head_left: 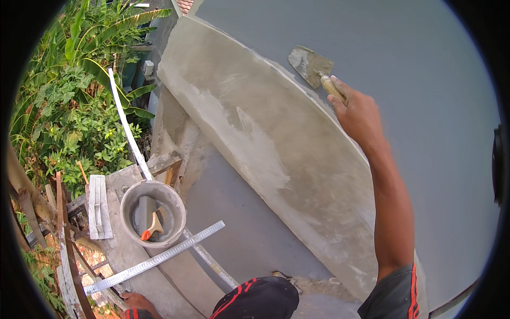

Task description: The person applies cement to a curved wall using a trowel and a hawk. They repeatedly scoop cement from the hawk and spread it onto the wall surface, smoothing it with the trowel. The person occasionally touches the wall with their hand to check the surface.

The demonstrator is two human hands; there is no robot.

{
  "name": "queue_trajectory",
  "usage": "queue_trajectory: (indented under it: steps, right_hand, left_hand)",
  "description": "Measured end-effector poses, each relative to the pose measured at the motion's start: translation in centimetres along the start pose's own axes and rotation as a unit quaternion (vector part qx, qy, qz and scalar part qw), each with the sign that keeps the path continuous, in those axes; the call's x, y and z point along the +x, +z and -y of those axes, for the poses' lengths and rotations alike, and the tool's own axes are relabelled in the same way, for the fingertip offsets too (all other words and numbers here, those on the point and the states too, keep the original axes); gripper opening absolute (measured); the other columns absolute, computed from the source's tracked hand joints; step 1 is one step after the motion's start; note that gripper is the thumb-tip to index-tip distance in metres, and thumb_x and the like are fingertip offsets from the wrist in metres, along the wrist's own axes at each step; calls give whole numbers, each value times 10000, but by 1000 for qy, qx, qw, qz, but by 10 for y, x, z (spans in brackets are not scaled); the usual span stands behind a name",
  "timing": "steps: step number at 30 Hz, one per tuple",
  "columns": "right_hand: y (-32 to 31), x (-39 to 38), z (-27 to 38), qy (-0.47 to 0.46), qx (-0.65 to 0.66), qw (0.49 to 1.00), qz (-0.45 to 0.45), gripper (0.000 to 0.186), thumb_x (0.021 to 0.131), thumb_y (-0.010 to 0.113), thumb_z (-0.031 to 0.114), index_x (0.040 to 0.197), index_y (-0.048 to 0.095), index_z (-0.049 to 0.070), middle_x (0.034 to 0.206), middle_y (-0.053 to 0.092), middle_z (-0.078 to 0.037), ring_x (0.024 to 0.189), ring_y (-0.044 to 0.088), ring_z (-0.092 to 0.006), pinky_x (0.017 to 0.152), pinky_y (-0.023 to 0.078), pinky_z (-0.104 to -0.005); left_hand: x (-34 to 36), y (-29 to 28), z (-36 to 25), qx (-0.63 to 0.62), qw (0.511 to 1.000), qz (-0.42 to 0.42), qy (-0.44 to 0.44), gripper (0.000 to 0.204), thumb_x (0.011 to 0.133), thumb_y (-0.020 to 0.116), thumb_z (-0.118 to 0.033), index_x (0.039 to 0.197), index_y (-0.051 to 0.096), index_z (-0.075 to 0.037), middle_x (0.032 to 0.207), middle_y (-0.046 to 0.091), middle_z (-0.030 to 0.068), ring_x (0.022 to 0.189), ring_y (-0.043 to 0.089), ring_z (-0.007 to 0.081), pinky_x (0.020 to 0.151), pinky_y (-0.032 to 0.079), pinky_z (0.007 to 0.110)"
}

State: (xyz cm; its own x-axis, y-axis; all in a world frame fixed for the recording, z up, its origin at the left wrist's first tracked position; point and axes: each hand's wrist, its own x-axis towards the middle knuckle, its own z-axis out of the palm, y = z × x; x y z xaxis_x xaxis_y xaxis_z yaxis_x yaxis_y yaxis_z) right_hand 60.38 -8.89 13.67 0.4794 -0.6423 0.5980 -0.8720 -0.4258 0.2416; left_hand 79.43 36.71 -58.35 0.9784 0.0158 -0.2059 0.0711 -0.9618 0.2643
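My right hand is closed around the wooden handle of a trowel. The cement-smeared blade lies against the grey wall, just above the raised edge of a sloping plastered ledge. Low on the left, my left hand is partly cut off by the frame's lower edge. Its fingers appear to grip a wooden bar at the platform's side. Between my hands, the ledge has a smooth damp surface with paler patches.
A grey bucket on the planks holds a brush with an orange-tipped handle and a grey block. Beside it lie a white float, a perforated metal strip and a long pale bar. Leafy plants grow beyond.
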Motion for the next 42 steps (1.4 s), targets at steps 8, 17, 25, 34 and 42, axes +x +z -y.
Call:
queue_trajectory:
  steps: [8, 17, 25, 34, 42]
  right_hand:
    - [0, 4, 2, -6, -5, 1000, 15, 495, 1064, 720, 284, 1550, 675, 206, 1075, 797, -231, 916, 730, -425, 859, 572, -483]
    - [12, -4, -9, -51, -59, 997, -14, 507, 1063, 715, 259, 1568, 662, 259, 934, 741, -221, 849, 694, -404, 788, 542, -521]
    - [0, 5, -2, -79, -87, 993, -21, 509, 1059, 719, 237, 1564, 670, 262, 944, 707, -211, 885, 680, -407, 798, 526, -534]
    - [5, 2, -8, -96, -108, 989, -35, 510, 1060, 720, 237, 1566, 669, 277, 917, 685, -185, 851, 666, -388, 767, 511, -529]
    - [4, -35, -8, -123, -31, 992, -5, 551, 1042, 751, 203, 1581, 657, 269, 837, 624, -119, 772, 599, -321, 710, 482, -486]
  left_hand:
    - [-1, -1, 5, -1, 1000, -1, -2, 374, 1050, 687, -261, 1352, 714, -42, 1159, 742, 258, 1019, 716, 421, 941, 574, 508]
    - [-3, -5, -5, -1, 1000, 2, 0, 384, 1053, 688, -273, 1359, 716, -42, 1161, 745, 263, 1015, 722, 422, 941, 580, 509]
    - [-2, -3, 0, -8, 1000, 1, 2, 392, 1056, 689, -282, 1365, 718, -42, 1162, 748, 267, 1012, 728, 422, 940, 585, 509]
    - [-3, -8, 4, -11, 1000, 0, 5, 402, 1059, 690, -293, 1371, 720, -43, 1164, 751, 272, 1009, 734, 422, 939, 591, 509]
    - [-1, -9, -6, -29, 999, 10, 31, 410, 1062, 691, -303, 1377, 721, -43, 1165, 753, 276, 1006, 739, 423, 938, 596, 510]
